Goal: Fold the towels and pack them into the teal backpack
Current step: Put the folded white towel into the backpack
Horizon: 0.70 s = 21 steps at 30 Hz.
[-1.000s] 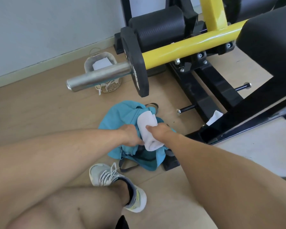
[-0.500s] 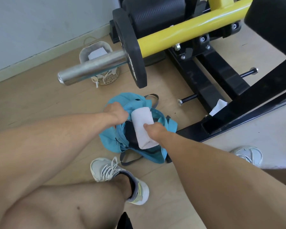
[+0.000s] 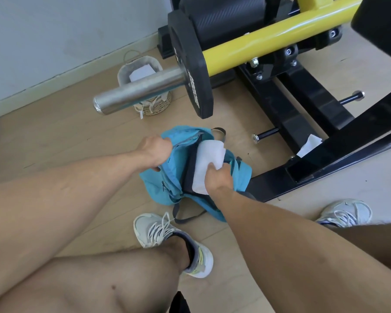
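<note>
The teal backpack [image 3: 158,188] lies on the wooden floor in front of me with its top opening pulled apart. My left hand [image 3: 155,152] grips the left flap of the opening and holds it up. A folded white towel [image 3: 207,162] sits partly inside the dark opening, its far end still sticking out. My right hand [image 3: 218,180] is closed on the near end of that towel.
A steel bar with a black weight plate [image 3: 190,71] juts out over the floor just beyond the backpack. The black and yellow machine frame [image 3: 303,105] fills the right. A wicker basket [image 3: 145,71] stands by the wall. My shoes [image 3: 165,233] flank the backpack.
My left hand pulled the backpack's flap further left, widening the opening. My right hand pushed the towel from above the backpack down into it.
</note>
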Available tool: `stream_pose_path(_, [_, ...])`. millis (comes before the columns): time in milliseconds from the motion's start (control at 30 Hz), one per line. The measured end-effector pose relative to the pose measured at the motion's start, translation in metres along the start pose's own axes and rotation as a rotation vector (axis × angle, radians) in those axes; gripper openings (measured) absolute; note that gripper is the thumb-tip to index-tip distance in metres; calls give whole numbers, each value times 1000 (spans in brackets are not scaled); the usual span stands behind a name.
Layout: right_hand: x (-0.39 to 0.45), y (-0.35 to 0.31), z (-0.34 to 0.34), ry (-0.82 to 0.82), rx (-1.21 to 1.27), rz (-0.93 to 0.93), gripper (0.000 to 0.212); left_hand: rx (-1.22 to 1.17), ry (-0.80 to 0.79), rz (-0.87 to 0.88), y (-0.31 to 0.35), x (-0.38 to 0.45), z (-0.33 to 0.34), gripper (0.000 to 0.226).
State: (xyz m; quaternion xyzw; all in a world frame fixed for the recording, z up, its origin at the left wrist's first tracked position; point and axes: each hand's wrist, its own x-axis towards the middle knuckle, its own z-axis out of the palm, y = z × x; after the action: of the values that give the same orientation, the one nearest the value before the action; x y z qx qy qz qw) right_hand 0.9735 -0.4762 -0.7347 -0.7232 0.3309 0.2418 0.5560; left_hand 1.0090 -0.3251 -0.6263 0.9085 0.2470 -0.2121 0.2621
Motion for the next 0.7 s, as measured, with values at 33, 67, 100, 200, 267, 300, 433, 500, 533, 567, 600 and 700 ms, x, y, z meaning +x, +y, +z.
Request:
stream_pose_path(33, [1,-2,4,-37,50,-6,55,-26,-15,8,-2,0,4,43])
stream_pose_path(67, [-1,-5,8,-67,84,7,53,-51,-33,18,-3,-1,8,45])
stream_pose_path(100, [-3,-9,11,-109,115,15,51,-84,-56,32,-4,-1,11,46])
stream_pose_path(200, [2,-11,22,-208,108,21,50,-174,-126,75,-7,2,15,42])
stream_pose_path(267, [5,-10,27,-197,71,10,51,-239,-178,118,-8,3,17,34])
stream_pose_path(300, [7,-10,28,-183,57,4,51,-266,-209,142,-9,4,17,30])
stream_pose_path(433, [11,-9,32,-178,-82,-9,52,-237,-233,279,-10,2,14,27])
stream_pose_path(500, [12,-10,35,-207,-204,-24,54,-196,-204,312,-10,1,14,37])
stream_pose_path(533, [12,-9,36,-220,-240,-22,54,-176,-184,323,-11,1,14,40])
stream_pose_path(567, [14,-8,38,-221,-252,-22,56,-147,-159,317,-13,2,15,41])
stream_pose_path(600, [15,-7,39,-212,-244,-25,56,-117,-134,303,-15,3,15,40])
stream_pose_path(700, [16,2,38,-163,-165,-76,43,-30,-179,225,-21,8,14,31])
